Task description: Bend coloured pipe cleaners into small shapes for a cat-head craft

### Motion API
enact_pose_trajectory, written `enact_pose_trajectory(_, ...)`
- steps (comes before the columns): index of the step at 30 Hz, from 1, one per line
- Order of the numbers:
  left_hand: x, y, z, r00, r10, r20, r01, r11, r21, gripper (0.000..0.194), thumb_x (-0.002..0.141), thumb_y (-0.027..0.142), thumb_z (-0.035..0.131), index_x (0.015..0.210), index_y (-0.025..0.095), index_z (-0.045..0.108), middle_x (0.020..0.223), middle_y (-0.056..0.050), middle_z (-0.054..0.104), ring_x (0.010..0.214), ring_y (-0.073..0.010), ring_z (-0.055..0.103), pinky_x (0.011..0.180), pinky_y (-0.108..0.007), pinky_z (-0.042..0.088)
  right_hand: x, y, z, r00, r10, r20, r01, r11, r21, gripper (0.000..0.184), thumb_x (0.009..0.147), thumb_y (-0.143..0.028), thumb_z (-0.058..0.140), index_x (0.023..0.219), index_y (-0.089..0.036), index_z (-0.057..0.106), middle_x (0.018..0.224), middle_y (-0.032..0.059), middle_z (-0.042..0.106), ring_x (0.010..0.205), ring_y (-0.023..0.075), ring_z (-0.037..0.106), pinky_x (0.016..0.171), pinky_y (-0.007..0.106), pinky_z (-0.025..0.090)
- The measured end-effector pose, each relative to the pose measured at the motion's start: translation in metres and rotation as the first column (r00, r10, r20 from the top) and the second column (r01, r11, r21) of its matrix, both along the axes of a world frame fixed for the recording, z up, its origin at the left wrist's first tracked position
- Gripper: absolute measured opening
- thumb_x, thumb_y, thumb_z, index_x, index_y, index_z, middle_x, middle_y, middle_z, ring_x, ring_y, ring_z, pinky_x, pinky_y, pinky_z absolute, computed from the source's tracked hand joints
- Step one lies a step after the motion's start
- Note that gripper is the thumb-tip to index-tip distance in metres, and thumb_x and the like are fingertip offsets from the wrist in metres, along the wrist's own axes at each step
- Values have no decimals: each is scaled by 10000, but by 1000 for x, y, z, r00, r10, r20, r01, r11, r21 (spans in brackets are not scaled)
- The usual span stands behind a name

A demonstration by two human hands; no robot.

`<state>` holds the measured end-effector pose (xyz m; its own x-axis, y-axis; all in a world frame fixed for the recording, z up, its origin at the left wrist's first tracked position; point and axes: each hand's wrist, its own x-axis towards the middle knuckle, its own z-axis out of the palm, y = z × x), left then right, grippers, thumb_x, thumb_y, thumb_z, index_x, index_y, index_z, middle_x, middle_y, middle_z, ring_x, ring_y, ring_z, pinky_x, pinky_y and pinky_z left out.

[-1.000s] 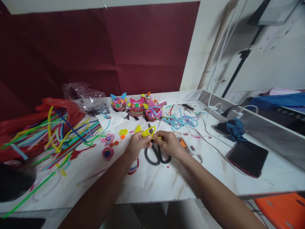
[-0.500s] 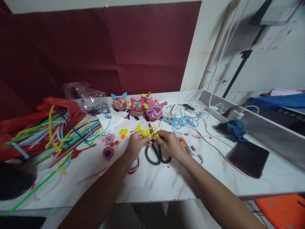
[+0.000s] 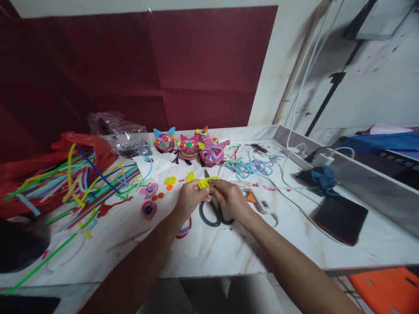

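Between my hands is a yellow pipe cleaner (image 3: 203,184), bent into close-set folds with a loose end sticking out to the right. My left hand (image 3: 191,196) pinches the folded part. My right hand (image 3: 229,197) is closed on the same pipe cleaner near its loose end; the fingertips partly cover it. Below the hands lie black-handled scissors (image 3: 211,216), their blades partly hidden behind the fingers. A yellow ear-shaped piece (image 3: 190,176) rests just beyond my left hand. Yellow discs (image 3: 170,180) and pink coiled rounds (image 3: 149,209) lie to the left.
Several colourful animal-face ornaments (image 3: 189,148) stand at the back. Bundled pipe cleaners (image 3: 98,174) spill from a red bag (image 3: 98,146) at left. Tangled blue strands (image 3: 245,165), a glue gun (image 3: 262,204), white cables (image 3: 294,211) and a black flat object (image 3: 342,218) lie at right.
The yellow pipe cleaner's open loop has closed down, and its loose end now points right. My right hand has shifted slightly with it; my left still pinches the folds.
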<state>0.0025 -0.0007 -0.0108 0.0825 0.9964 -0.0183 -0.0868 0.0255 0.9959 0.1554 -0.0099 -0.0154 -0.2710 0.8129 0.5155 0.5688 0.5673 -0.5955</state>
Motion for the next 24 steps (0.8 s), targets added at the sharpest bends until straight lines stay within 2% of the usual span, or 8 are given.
enact_pose_trajectory(6, 0, 1, -2, 996, 8, -88, -5, 999, 35, 137, 663, 141, 780, 688, 139, 646, 524, -5, 671, 475, -137, 656, 500, -212, 534, 1, -3, 2, 993, 22, 116, -22, 1000, 1, 300, 923, -170, 440, 1101, -197, 680, 1026, 113, 733, 898, 230, 676, 773, 322, 487)
enact_pose_trajectory(11, 1, 1, -2, 992, 32, -119, -26, 998, 51, 90, 695, 120, 728, 717, 135, 641, 515, -3, 669, 465, -131, 648, 495, -210, 538, 0, -5, 3, 975, -3, 222, 3, 1000, 2, 339, 928, -161, 430, 1174, -183, 662, 1002, 138, 719, 846, 241, 670, 708, 319, 477)
enact_pose_trajectory(14, 1, 0, -1, 1000, 28, -15, -28, 999, 16, 194, 668, 139, 762, 829, 128, 653, 540, 11, 672, 473, -116, 639, 526, -219, 564, 0, -3, 1, 991, 11, 130, -14, 1000, 18, 326, 916, -158, 465, 1172, -201, 662, 979, 107, 729, 814, 212, 670, 714, 300, 482)
enact_pose_trajectory(17, 0, 0, 2, 997, 25, 68, -23, 999, -24, 303, 628, 186, 815, 869, 124, 643, 575, 7, 684, 492, -109, 641, 544, -218, 572, 2, -1, 1, 1000, 0, -3, 0, 999, -33, 332, 868, -144, 536, 1176, -190, 652, 821, 47, 735, 672, 172, 649, 675, 278, 487)
enact_pose_trajectory(19, -1, 0, 3, 996, 29, 81, -26, 999, -37, 331, 612, 213, 835, 866, 119, 643, 603, -5, 695, 507, -109, 648, 545, -215, 571, 5, 1, 2, 999, -13, -38, 10, 998, -62, 329, 840, -146, 575, 1156, -177, 658, 755, 26, 724, 617, 162, 630, 641, 269, 486)
enact_pose_trajectory(24, -3, -1, 3, 998, 26, 63, -24, 999, -30, 336, 610, 234, 842, 869, 110, 667, 617, -10, 700, 510, -111, 650, 538, -217, 570, 14, 3, 8, 999, 49, -14, -48, 999, 23, 219, 853, -119, 553, 1000, -185, 702, 866, 54, 754, 716, 173, 670, 687, 271, 497)
